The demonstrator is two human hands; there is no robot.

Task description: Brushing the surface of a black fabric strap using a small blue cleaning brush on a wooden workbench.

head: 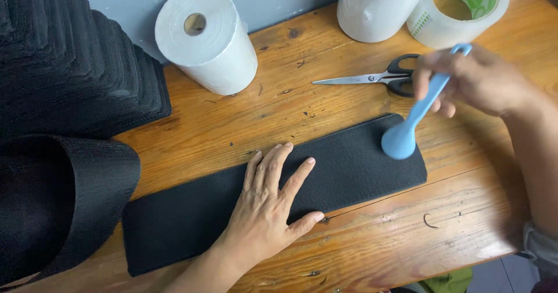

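A long black fabric strip (360,165) lies flat across the wooden table (372,241). My left hand (270,206) presses flat on the strip's middle, fingers spread. My right hand (476,78) grips the handle of a light blue tool (415,110) with a rounded head. The tool's head rests on the strip near its right end.
A pair of black-handled scissors (372,78) lies behind the strip. A white paper roll (206,37) lies on its side, another white roll (375,8) and a tape roll (459,11) stand at the back. Stacked black fabric (64,66) and a curved black piece (58,200) fill the left.
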